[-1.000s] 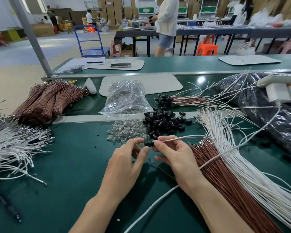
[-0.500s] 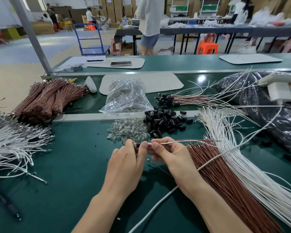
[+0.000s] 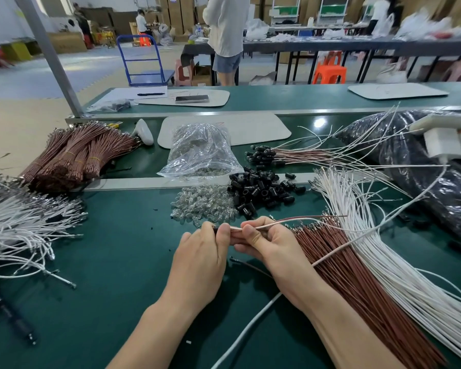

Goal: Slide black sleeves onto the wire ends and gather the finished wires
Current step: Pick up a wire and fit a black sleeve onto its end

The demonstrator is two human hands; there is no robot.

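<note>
While a spread of loose white wires lies on the green bench well to the left of the left hand, banded bundles of brown wires sit beyond them, farther out on the bench. Ahead of the left hand rests a heap of small clear parts, with a clear plastic bag behind it. The left hand is closed in a pinch, thumb and fingers gripping a black sleeve of which only a dark sliver shows at the fingertips. From that pinch a thin pale wire runs rightward, and the right hand is clamped on it just beside the left hand, thumb on top. Both hands are held just above the bench, nearly touching. Directly ahead of the right hand sits a pile of loose black sleeves. Farther out from that pile lies a gathered group of finished wires, their black-capped ends pointing left. To the right of the right hand a thick fan of brown wires lies on the bench, and just beyond it a fan of white wires. At the far right a dark plastic bag rests on the bench.
</note>
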